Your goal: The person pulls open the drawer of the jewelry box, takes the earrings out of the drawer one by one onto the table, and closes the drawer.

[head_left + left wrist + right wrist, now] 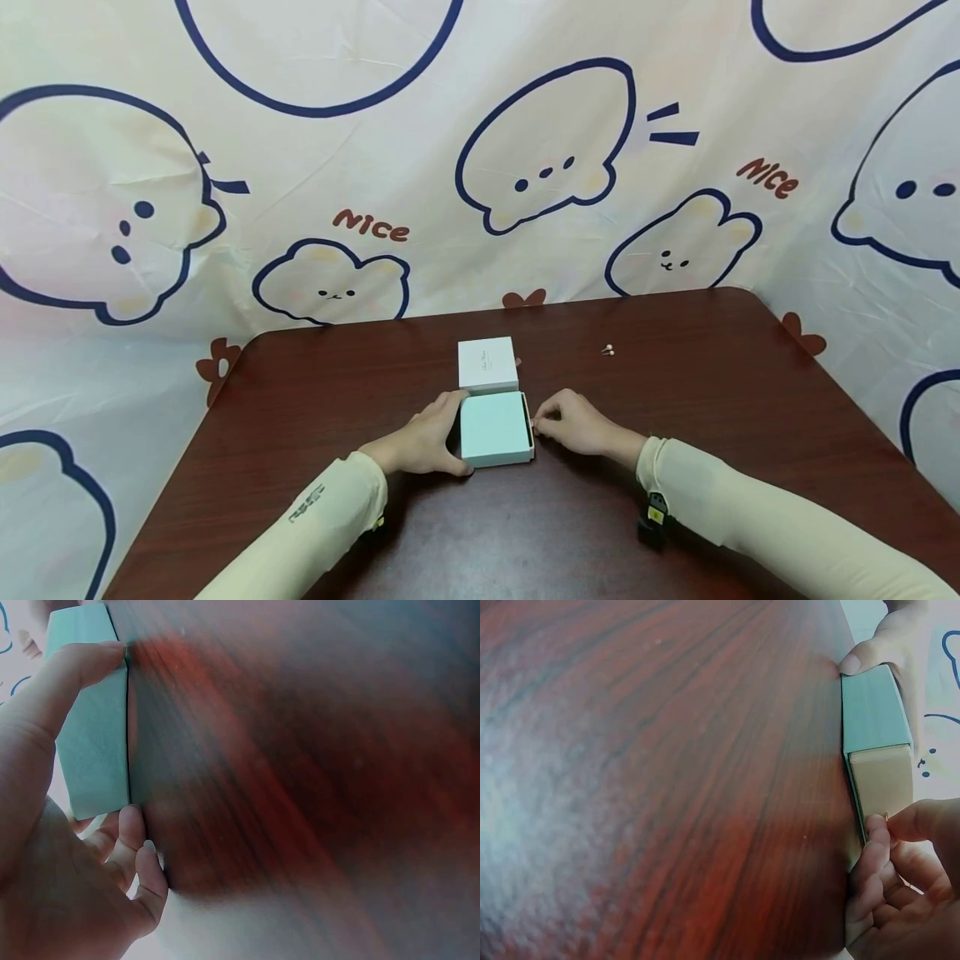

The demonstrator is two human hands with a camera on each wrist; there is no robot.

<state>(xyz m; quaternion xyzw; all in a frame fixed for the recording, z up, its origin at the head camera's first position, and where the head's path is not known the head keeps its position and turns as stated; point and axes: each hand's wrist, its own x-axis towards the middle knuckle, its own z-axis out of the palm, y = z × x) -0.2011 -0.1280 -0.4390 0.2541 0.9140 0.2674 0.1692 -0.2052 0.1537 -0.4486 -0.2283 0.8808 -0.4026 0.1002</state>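
Head view: dark wood-grain table (675, 533); cartoon-printed cloth (420, 175) hung along its far side. Boxes counted: two. Teal box (493, 427) set near, white box (486, 360) just beyond it. Two small pale objects (608, 351) seen far right.

Left wrist: teal box clamped between thumb and fingers of left hand (56, 881).

Right wrist: drawer (885, 780) partly out of teal box, rightward; contents hidden. Drawer's end pinched by right hand (919, 907).
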